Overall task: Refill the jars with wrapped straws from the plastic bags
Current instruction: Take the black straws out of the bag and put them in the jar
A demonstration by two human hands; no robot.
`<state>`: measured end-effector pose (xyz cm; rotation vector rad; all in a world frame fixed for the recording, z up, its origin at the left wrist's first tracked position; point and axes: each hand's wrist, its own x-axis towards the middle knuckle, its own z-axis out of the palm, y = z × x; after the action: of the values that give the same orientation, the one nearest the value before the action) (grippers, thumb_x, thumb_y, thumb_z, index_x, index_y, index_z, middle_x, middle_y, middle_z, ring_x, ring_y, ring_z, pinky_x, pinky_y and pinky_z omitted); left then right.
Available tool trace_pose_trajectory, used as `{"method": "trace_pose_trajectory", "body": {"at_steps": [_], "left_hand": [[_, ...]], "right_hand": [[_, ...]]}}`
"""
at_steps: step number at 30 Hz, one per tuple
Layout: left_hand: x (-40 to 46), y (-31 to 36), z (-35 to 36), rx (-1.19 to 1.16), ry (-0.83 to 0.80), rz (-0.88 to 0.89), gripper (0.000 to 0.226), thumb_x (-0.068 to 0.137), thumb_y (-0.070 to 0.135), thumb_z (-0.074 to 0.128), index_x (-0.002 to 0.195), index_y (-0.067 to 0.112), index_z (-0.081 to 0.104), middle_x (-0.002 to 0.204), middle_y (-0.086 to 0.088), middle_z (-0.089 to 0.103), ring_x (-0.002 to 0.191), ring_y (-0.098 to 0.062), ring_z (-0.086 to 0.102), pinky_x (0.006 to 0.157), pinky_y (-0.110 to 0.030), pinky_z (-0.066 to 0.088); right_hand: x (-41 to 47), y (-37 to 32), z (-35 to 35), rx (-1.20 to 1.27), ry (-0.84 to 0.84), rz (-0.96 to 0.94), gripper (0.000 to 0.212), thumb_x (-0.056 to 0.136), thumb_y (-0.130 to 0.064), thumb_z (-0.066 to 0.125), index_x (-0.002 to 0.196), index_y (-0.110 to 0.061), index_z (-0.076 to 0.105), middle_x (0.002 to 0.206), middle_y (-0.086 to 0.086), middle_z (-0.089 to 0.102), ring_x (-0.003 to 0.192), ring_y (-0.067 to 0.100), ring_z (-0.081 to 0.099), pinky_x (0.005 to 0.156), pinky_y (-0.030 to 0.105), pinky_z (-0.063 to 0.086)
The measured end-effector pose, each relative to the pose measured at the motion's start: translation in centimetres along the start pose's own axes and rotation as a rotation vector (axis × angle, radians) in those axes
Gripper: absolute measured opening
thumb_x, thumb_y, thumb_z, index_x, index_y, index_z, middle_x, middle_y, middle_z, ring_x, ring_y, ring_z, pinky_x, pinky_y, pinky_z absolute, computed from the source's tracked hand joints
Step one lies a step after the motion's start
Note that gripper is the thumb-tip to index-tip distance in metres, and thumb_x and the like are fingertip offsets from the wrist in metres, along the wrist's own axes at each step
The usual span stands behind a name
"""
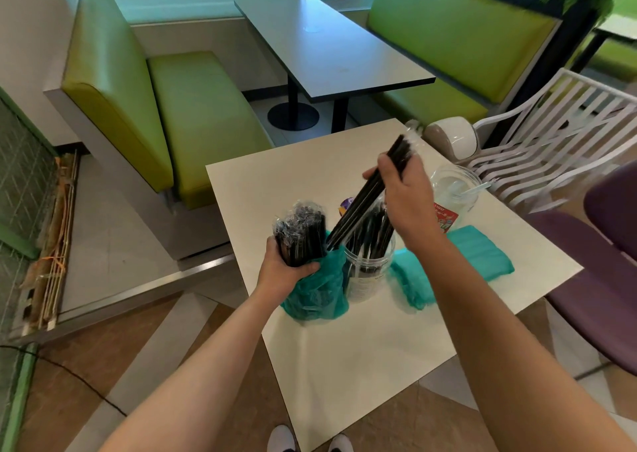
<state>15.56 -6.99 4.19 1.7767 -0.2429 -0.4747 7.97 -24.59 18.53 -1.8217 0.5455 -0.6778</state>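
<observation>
Left hand [287,272] clenched around a bundle of black wrapped straws [301,232], held upright, lower end sunk into a teal plastic bag [315,294] standing on the near-left part of the white bench [362,365]. Right hand [405,200] closed on a smaller sheaf of black straws [365,194], tilted, upper tips pointing far and right, lower tips dipping at the mouth of a clear jar [367,277]. Jar upright just right of the bag, touching it, already holding a loose fan of black straws. A second teal bag [462,262] flat on the bench to the right of the jar, stretching toward the right edge. Beyond the right hand, another clear jar [455,193] with a red label, contents pale and hard to make out. A small purple-and-yellow item [346,205] behind the straws, mostly hidden. Further out: a white slatted chair [551,134] far right, purple seats [596,300] at the right edge, green booth benches [172,113] and a grey table [331,51] beyond, white shoe tips [310,443] at the near edge
</observation>
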Motion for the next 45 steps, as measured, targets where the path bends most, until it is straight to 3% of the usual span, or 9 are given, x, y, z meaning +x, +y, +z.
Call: {"method": "trace_pose_trajectory", "body": {"at_steps": [4,8,11,17,22,28,35,41,45], "left_hand": [[-0.1,0.0,0.0,0.014,0.000,-0.007,0.082,0.068,0.013,0.089,0.130,0.020,0.036,0.119,0.009,0.052,0.111,-0.014,0.050,0.089,-0.028,0.041],[-0.2,0.0,0.1,0.011,-0.001,-0.005,0.080,0.068,0.011,0.088,0.129,0.020,0.036,0.118,0.009,0.053,0.111,-0.014,0.051,0.089,-0.028,0.042],[-0.2,0.0,0.0,0.010,-0.008,-0.007,0.081,0.068,0.011,0.088,0.130,0.019,0.036,0.119,0.008,0.053,0.113,-0.015,0.051,0.090,-0.028,0.042],[-0.6,0.3,0.0,-0.007,-0.002,-0.016,0.079,0.070,0.008,0.086,0.131,0.018,0.036,0.118,0.009,0.051,0.111,-0.011,0.049,0.088,-0.025,0.040],[-0.5,0.3,0.1,-0.002,-0.002,-0.019,0.074,0.071,0.007,0.086,0.124,0.021,0.036,0.115,0.010,0.052,0.109,-0.012,0.050,0.086,-0.024,0.039],[-0.6,0.5,0.1,0.012,-0.006,-0.038,0.079,0.072,0.008,0.085,0.133,0.014,0.036,0.115,0.010,0.050,0.109,-0.009,0.048,0.087,-0.021,0.038],[-0.5,0.4,0.0,0.015,-0.006,-0.042,0.079,0.072,0.007,0.085,0.134,0.015,0.036,0.115,0.010,0.051,0.109,-0.009,0.048,0.087,-0.021,0.038],[-0.3,0.1,0.0,0.010,-0.008,-0.049,0.079,0.072,0.008,0.085,0.133,0.016,0.036,0.115,0.011,0.051,0.110,-0.009,0.048,0.089,-0.022,0.039],[-0.2,-0.2,0.0,0.009,-0.006,-0.041,0.081,0.071,0.009,0.086,0.134,0.017,0.037,0.115,0.011,0.052,0.110,-0.010,0.048,0.088,-0.024,0.040]], "right_hand": [[1.1,-1.1,-1.5,0.012,0.181,-0.075,0.013,0.102,-0.029,0.044,0.102,-0.016,0.046,0.087,-0.004,0.069,0.072,-0.009,0.059,0.065,0.005,0.041],[1.2,0.0,-1.7,-0.161,0.164,-0.065,0.018,0.102,-0.033,0.043,0.107,-0.015,0.045,0.090,-0.005,0.068,0.082,0.012,0.063,0.074,0.030,0.048],[0.9,2.4,-1.4,-0.375,0.096,0.008,0.033,0.102,-0.035,0.043,0.119,-0.007,0.047,0.117,0.010,0.060,0.101,0.026,0.059,0.087,0.040,0.046],[-0.7,7.0,-0.8,-0.563,0.026,0.097,0.040,0.097,-0.033,0.055,0.117,0.002,0.055,0.118,0.015,0.048,0.092,0.019,0.046,0.077,0.015,0.029],[-2.2,9.8,0.3,-0.693,0.038,0.172,0.046,0.088,-0.036,0.067,0.117,-0.001,0.057,0.112,0.013,0.057,0.094,0.026,0.056,0.072,0.030,0.041],[-2.0,10.3,0.5,-0.877,0.185,-0.094,0.070,0.072,-0.037,0.082,0.128,-0.015,0.046,0.126,0.012,0.045,0.116,0.030,0.043,0.101,0.039,0.036],[-0.7,11.4,0.8,-0.768,-0.059,-0.138,0.053,0.098,-0.019,0.051,0.149,-0.016,0.034,0.154,0.008,0.031,0.141,0.025,0.029,0.116,0.036,0.028],[-0.6,10.5,0.9,-0.961,-0.083,-0.196,0.052,0.101,-0.034,0.043,0.150,-0.022,0.031,0.158,0.001,0.026,0.146,0.024,0.018,0.121,0.045,0.011],[-1.2,9.3,1.7,-0.950,0.053,-0.230,0.047,0.096,-0.032,0.050,0.141,-0.018,0.046,0.154,0.005,0.032,0.145,0.029,0.017,0.119,0.043,0.001]]}}
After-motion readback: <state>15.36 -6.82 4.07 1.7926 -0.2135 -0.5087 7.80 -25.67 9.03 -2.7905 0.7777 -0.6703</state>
